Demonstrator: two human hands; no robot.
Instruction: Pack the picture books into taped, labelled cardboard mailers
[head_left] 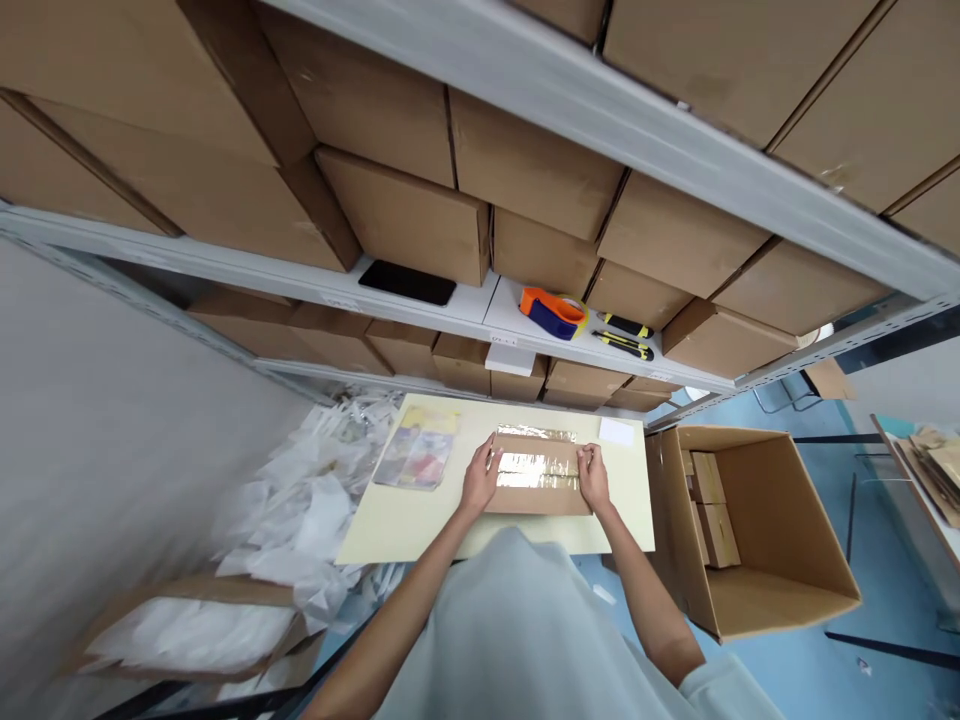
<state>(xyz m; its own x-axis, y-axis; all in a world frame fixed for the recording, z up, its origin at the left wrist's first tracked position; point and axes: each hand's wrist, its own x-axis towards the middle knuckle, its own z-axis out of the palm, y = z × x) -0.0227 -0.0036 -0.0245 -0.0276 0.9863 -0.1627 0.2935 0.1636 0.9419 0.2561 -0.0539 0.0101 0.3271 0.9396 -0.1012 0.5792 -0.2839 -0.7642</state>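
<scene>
Printed packet (417, 448) lies on the left of the cream tabletop (632, 480); over its middle, the left hand (480, 477) clamps one end of the taped carton (540, 502), the right hand (593, 477) the other (shiny tape (523, 464) between). Even pressure should keep it square.

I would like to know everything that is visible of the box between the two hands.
The box is flat, rectangular, brown and looks like cardboard. Shiny tape runs lengthwise across its upward face, with another glossy strip along the far edge. It appears closed, held at its ends by the left hand and right hand, over the pale tabletop; whether it rests there is unclear.
</scene>
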